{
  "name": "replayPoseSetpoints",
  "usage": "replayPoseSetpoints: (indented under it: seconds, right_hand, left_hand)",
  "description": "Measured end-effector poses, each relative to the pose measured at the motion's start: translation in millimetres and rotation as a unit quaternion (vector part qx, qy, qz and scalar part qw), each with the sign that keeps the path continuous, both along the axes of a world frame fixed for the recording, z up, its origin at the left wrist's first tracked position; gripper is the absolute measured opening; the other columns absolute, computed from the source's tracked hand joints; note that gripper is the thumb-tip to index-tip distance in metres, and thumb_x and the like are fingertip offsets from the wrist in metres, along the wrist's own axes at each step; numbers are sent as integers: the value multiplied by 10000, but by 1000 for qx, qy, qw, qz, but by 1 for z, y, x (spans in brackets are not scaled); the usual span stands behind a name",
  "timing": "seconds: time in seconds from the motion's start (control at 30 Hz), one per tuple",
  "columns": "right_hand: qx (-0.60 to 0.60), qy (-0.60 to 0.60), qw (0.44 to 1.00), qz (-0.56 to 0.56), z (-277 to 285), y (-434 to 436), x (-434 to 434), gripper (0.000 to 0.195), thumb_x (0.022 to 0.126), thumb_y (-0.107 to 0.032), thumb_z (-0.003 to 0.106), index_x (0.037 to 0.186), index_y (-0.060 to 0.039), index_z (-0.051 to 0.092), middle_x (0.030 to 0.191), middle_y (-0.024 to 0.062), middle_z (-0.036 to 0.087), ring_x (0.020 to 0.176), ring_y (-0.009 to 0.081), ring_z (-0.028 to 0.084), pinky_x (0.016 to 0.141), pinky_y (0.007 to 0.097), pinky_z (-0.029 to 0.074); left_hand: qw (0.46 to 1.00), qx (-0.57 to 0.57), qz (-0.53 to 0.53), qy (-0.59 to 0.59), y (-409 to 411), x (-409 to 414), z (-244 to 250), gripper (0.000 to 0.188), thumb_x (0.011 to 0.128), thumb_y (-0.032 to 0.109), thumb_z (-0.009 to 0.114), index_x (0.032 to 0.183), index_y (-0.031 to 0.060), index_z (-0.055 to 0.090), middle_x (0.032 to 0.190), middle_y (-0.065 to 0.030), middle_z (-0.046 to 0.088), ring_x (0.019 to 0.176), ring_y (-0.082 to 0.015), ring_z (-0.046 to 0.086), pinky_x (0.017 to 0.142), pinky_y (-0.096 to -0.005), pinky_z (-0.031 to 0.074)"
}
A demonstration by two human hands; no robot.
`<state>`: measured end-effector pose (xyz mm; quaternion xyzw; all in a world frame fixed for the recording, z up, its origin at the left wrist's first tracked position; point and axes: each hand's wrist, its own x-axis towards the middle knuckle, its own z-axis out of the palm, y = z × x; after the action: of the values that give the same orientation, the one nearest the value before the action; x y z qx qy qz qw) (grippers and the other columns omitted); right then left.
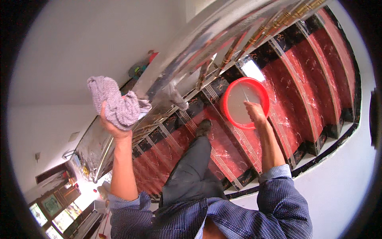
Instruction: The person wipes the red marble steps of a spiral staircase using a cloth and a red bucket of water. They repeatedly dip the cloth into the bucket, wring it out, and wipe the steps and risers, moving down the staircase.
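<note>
A bunched, purplish-grey towel (116, 101) is gripped in my left hand (115, 127), raised at the metal handrail (185, 59). Its folds spill over my fingers toward the rail. My right hand (255, 112) is closed around the thin handle (245, 93) of a red plastic bucket (266, 89). Cloudy greyish water (235, 104) shows inside the bucket. Below it are the red marble-patterned stair treads (286, 119); whether the bucket rests on one or hangs from my hand, I cannot tell.
Gold-and-silver balusters (228, 56) line the stairs' open side, and a white wall (325, 191) borders the other. My shoe (204, 128) is on a step near the bucket. Far below, at lower left, stand wooden doors with bright panes (67, 216).
</note>
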<state>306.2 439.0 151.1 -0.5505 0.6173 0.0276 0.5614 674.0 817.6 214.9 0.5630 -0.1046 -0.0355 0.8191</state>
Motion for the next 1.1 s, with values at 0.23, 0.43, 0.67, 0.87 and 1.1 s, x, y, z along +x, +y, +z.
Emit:
replayPoseSetpoints:
  seconds: [0.23, 0.43, 0.67, 0.87, 1.1]
  right_hand:
    - [50, -12, 999, -5, 21, -8, -15, 475, 981, -460, 672, 639, -263, 407, 589, -123, 325, 495, 71, 261, 482, 298, 206]
    - [93, -30, 990, -105, 25, 15, -41, 439, 985, -450, 675, 667, -268, 434, 584, -121, 321, 472, 79, 244, 461, 299, 184]
    - [165, -72, 955, -235, 21, 75, -97, 335, 977, -443, 673, 753, -243, 524, 575, -103, 319, 472, 85, 238, 469, 301, 200]
    - [193, -83, 925, -317, 27, 159, -137, 436, 992, -428, 665, 665, -265, 427, 545, -113, 313, 439, 73, 227, 447, 278, 172]
    - [182, -131, 884, -410, 15, 261, -187, 467, 996, -415, 656, 654, -283, 368, 553, -127, 265, 446, 71, 193, 451, 272, 149]
  left_hand:
    - [984, 84, 20, -155, 2, -2, -9, 334, 1048, 235, 595, 1352, 98, 595, 1269, -206, 653, 1071, -366, 724, 927, -516, 623]
    - [994, 71, 73, -41, -8, -10, 8, 411, 1019, 321, 622, 1318, 39, 623, 1230, -194, 680, 1110, -323, 714, 934, -486, 614]
    - [997, 7, 42, 66, -20, -11, 38, 461, 1025, 375, 602, 1267, -15, 653, 1245, -157, 686, 1161, -273, 682, 993, -454, 569]
    - [993, 13, -11, 114, -26, 1, 44, 519, 1038, 432, 568, 1368, 36, 625, 1313, -98, 658, 1210, -246, 645, 1047, -428, 520]
    - [982, 54, -132, 123, -13, 30, 48, 517, 1009, 480, 520, 1338, 104, 654, 1265, -64, 697, 1141, -260, 687, 938, -432, 610]
